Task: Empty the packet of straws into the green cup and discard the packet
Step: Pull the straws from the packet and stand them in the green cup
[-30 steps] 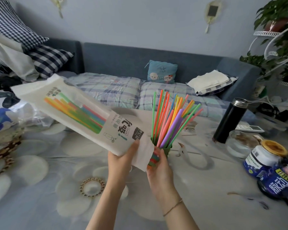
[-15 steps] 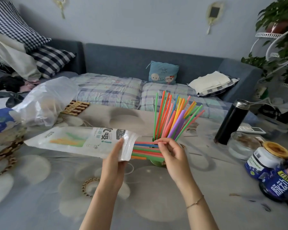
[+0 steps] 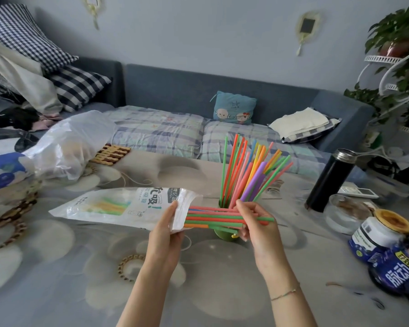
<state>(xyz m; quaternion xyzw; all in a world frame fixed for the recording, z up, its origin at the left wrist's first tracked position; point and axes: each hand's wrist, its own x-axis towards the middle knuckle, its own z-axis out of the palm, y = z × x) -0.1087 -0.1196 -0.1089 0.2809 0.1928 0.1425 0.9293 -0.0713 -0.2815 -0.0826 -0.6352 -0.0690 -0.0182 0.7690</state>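
Note:
A white straw packet [image 3: 118, 205] lies almost level above the table, its open mouth pointing right. My left hand [image 3: 168, 230] grips it at that mouth. A bundle of coloured straws [image 3: 213, 218] sticks out of the opening, and my right hand [image 3: 253, 220] holds their free ends. Just behind the bundle stands the green cup [image 3: 223, 233], mostly hidden, with many coloured straws [image 3: 248, 175] fanning upward from it. A few straws show faintly inside the packet.
A black flask [image 3: 328, 180], a glass dish [image 3: 345, 213], a jar [image 3: 378, 234] and a blue bottle [image 3: 397, 272] crowd the table's right side. A clear plastic bag [image 3: 69, 147] and a wooden trivet [image 3: 111, 154] lie back left. A sofa runs behind.
The packet has come down from a raised tilt to nearly level. My right hand left the cup, took the straw ends and has drawn them farther out to the right.

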